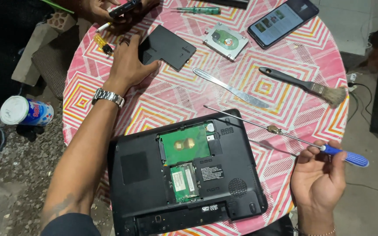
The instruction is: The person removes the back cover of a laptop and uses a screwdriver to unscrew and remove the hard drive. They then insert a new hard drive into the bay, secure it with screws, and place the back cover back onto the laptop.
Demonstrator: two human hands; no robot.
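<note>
My left hand [130, 63] reaches across the pink patterned round table [171, 94] and touches a black plastic cover panel [169, 47], fingers spread on its near edge. My right hand [320, 179] holds a long thin screwdriver [285, 135] by its blue handle, the shaft pointing left over the table. In front of me lies an upturned black laptop [184, 175] with its bay open, showing a green-topped drive [185, 145] and a memory module [184, 182].
A bare hard drive [226, 40], a lit phone [283, 21], a metal knife-like tool [230, 88], a brush [307, 86] and a green screwdriver [197, 9] lie on the table. Another person's hands [114, 11] hold a dark object at the far edge. A can [25, 111] stands left on the ground.
</note>
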